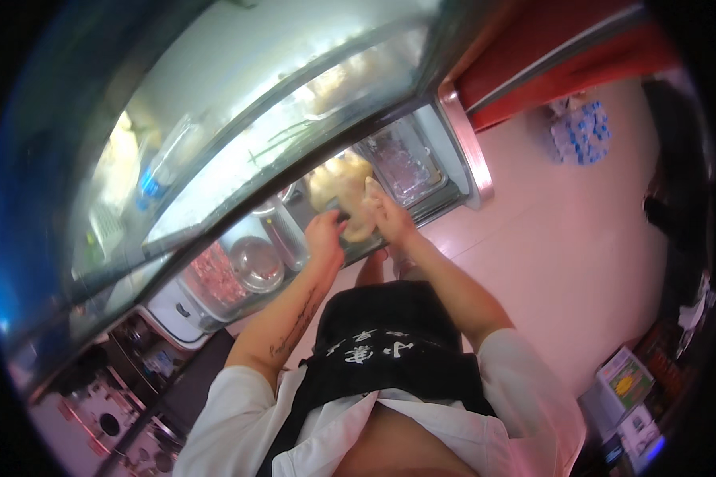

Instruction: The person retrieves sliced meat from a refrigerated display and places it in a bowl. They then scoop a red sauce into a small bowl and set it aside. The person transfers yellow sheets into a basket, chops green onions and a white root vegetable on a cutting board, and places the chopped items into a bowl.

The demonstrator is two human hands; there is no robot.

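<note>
Fingers of the left hand curl around the left edge of a pale lump of dough, and those of the right hand wrap its right side, so both hands are clamped on it; whether the fingertips meet behind it cannot be told. The dough sits just above the near edge of a steel counter well, over a metal tray holding more pale dough pieces. Nearest the camera hangs a black apron over a white short-sleeved shirt. Left of the hands stands a round steel lid beside a pan of reddish minced filling. Right of the hands lies an empty clear container. Beyond them a sloping glass cover spans the counter. To the far right, on the pale floor, sits a pack of blue-capped bottles.
</note>
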